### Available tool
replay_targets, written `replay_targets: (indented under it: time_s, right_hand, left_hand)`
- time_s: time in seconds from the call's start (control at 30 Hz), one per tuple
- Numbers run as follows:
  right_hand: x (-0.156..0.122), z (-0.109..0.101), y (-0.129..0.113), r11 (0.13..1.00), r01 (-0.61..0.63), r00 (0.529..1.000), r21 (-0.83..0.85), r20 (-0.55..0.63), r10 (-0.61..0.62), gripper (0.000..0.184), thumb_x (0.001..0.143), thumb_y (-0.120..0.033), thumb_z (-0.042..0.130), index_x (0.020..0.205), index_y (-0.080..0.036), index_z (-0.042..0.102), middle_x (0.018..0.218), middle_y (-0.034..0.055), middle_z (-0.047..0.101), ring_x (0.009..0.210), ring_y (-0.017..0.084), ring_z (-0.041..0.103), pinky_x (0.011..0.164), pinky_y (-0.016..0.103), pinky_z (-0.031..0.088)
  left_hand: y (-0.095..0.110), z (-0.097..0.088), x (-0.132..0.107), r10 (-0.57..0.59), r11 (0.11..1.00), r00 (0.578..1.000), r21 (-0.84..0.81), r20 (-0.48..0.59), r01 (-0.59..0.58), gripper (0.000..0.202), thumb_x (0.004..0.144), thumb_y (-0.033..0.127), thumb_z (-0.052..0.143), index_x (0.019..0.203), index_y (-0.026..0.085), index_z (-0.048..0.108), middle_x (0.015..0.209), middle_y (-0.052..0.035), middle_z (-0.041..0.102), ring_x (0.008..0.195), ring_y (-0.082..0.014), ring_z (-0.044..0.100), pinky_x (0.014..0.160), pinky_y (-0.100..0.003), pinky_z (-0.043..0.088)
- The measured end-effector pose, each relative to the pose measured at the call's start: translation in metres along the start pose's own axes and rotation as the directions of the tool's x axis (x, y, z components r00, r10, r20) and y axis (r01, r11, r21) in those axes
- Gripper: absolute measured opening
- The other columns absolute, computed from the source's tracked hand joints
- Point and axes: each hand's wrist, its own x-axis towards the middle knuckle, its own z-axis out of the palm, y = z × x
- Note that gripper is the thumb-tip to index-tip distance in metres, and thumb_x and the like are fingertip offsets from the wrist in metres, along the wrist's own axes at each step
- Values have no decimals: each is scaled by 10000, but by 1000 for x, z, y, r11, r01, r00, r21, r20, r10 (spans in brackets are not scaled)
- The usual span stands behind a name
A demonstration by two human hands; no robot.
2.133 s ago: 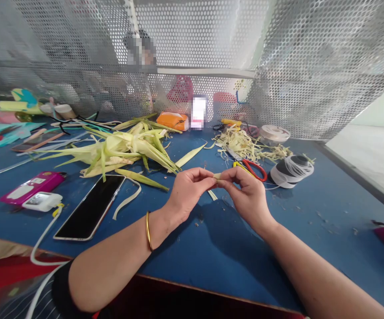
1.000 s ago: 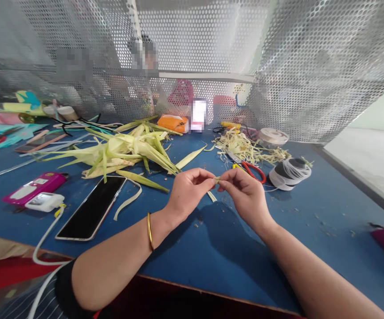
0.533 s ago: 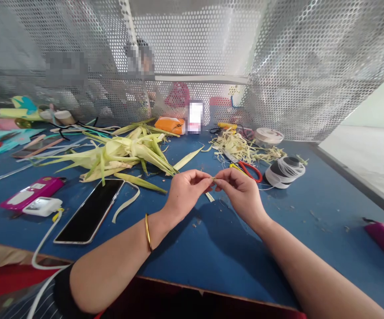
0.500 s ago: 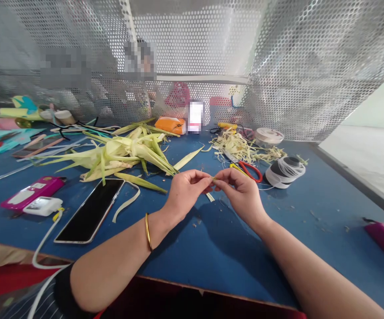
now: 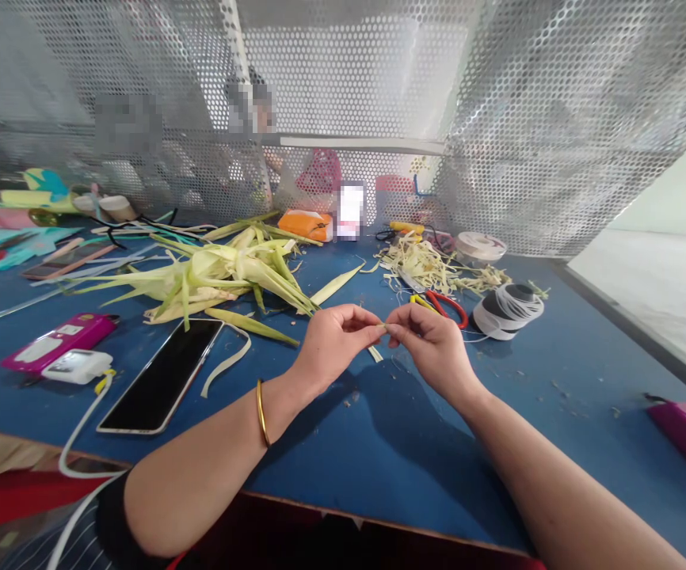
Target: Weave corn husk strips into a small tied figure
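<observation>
My left hand (image 5: 332, 347) and my right hand (image 5: 432, 345) meet over the blue table, both closed in a fingertip pinch. Between them is a small yellow-green piece of corn husk (image 5: 384, 325), mostly hidden by the fingers. A pale husk end (image 5: 375, 354) shows just below the hands. To the left lies a heap of corn husks (image 5: 224, 265), with a single husk leaf (image 5: 338, 285) beside it. Scissors with red and yellow handles (image 5: 447, 307) lie behind my right hand, next to a spool of white cord (image 5: 508, 311).
A black-screened phone (image 5: 161, 380) and a magenta device (image 5: 61, 344) with a white cable lie at left. Shredded husk (image 5: 420, 261) and a roll of tape (image 5: 481, 245) sit at back right. A perforated screen (image 5: 367, 87) rises behind; a person is beyond it.
Both hands stay together in nearly the same place. The fingertips have shifted very slightly on the husk piece, and the camera view has moved a little.
</observation>
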Motion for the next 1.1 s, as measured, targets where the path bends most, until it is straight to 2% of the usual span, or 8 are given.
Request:
replay_targets:
  time_s: [0.17,0.37,0.53,0.73,0.83,0.97,1.03,1.1]
  right_hand:
    - [1,-1,-2,998,-41,998,45,44,39,119,837,-274,594,765,-185,627,650,-14,622,625,138,577,615,263,428]
    - [0,-2,-3,989,45,998,-144,43,-39,116,858,-201,543,767,-193,614,655,-20,618,610,125,567,600,247,414]
    - [0,-2,-5,971,97,995,-221,50,-88,130,846,-153,536,753,-194,618,689,-12,628,601,116,561,592,236,410]
    - [0,-3,-5,980,72,997,-186,48,-64,117,828,-152,559,747,-197,630,663,-23,626,602,117,563,584,235,410]
    - [0,-3,-3,995,32,998,-99,53,-26,87,820,-194,588,750,-196,640,651,-21,627,606,129,582,573,243,422]
    - [4,-4,-3,998,-28,991,60,131,20,119,821,-291,622,794,-184,666,649,-9,648,617,147,613,605,270,460]
    - [9,-10,-2,999,-22,991,33,131,18,155,827,-321,614,833,-181,680,661,-4,662,632,155,620,638,282,470]
    - [14,-22,3,994,-4,999,-110,50,10,172,846,-330,586,863,-186,679,679,3,669,652,166,624,656,287,467]
  left_hand:
    - [1,0,1,-47,999,998,-4,-38,47,105,722,229,746,747,132,714,703,-34,714,658,-122,649,663,-239,526]
    - [1,-1,1,-109,994,994,-7,13,109,134,729,219,753,837,139,746,759,-42,737,676,-121,659,683,-236,532]
    - [1,-3,2,-152,987,987,65,47,149,72,776,210,709,774,150,749,694,-28,720,626,-116,647,665,-239,534]
    - [1,-5,2,-114,989,990,100,78,106,54,750,204,731,770,157,750,702,-26,723,632,-120,648,668,-241,535]
    - [0,-6,2,-126,990,988,80,86,119,77,728,228,757,744,154,747,692,-30,721,624,-119,641,666,-242,531]
    - [-1,-5,4,-165,986,985,9,41,164,98,744,242,746,730,145,736,645,-33,704,583,-115,631,635,-248,529]
    - [0,-5,5,-173,984,985,-28,26,173,113,745,250,749,731,140,731,657,-44,710,589,-118,638,634,-250,532]
    - [1,-6,5,-170,984,985,-60,-6,169,122,743,255,754,739,136,731,669,-54,714,591,-118,640,627,-247,532]
